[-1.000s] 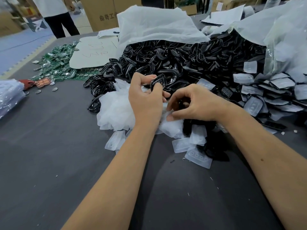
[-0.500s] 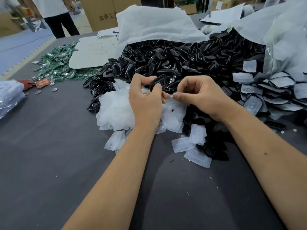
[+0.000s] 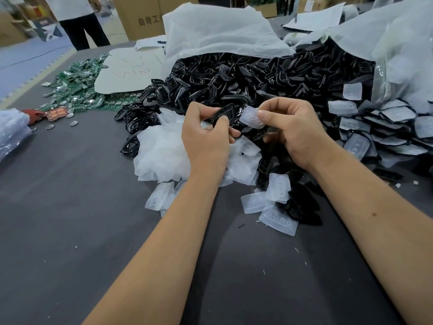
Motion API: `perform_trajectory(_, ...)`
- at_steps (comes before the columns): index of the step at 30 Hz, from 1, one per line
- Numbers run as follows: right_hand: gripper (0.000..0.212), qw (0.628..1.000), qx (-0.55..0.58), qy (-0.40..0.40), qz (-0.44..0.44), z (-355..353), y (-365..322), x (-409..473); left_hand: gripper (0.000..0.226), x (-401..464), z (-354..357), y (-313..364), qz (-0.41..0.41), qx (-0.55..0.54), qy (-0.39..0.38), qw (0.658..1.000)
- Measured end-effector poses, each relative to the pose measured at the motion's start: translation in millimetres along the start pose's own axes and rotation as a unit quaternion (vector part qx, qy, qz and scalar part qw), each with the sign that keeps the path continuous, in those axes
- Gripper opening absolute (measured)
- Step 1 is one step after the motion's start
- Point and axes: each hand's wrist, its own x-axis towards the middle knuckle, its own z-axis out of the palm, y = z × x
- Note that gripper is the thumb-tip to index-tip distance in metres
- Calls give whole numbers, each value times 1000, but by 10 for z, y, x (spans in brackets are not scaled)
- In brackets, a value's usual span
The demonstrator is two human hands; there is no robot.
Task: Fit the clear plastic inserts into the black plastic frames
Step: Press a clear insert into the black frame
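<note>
A: What is the left hand (image 3: 206,139) doing?

B: It is gripping one black frame (image 3: 228,114) between thumb and curled fingers, holding it above the loose clear inserts (image 3: 164,156) lying on the grey table (image 3: 70,219).

A: And the right hand (image 3: 293,130)?

B: It is pinching a single clear insert (image 3: 253,118) between thumb and forefinger. The insert is sitting just beside the frame's right end; contact cannot be confirmed.

A: Where is the stock lying?

B: The heap of black frames (image 3: 257,76) is spilling from a white bag (image 3: 218,36) behind the hands. Fitted pieces (image 3: 386,127) are piling up at the right. Green circuit boards (image 3: 77,90) are lying far left.
</note>
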Motion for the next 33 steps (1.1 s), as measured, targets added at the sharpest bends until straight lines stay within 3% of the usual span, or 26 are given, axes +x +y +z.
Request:
perform_trajectory(8, 14, 997, 72, 6, 14, 6, 19, 0, 15, -7, 20, -3, 4, 12, -12, 1000)
perform_trajectory(11, 19, 998, 59, 6, -3, 25, 23, -20, 15, -3, 13, -3, 3, 15, -15, 1000)
perform_trajectory(17, 7, 999, 13, 34, -36, 60, 40, -21, 16, -17, 3, 1, 16, 37, -29, 999)
perform_trajectory(33, 4, 998, 12, 45, -46, 25, 42, -11, 20, -6, -10, 4, 6, 11, -64, 998)
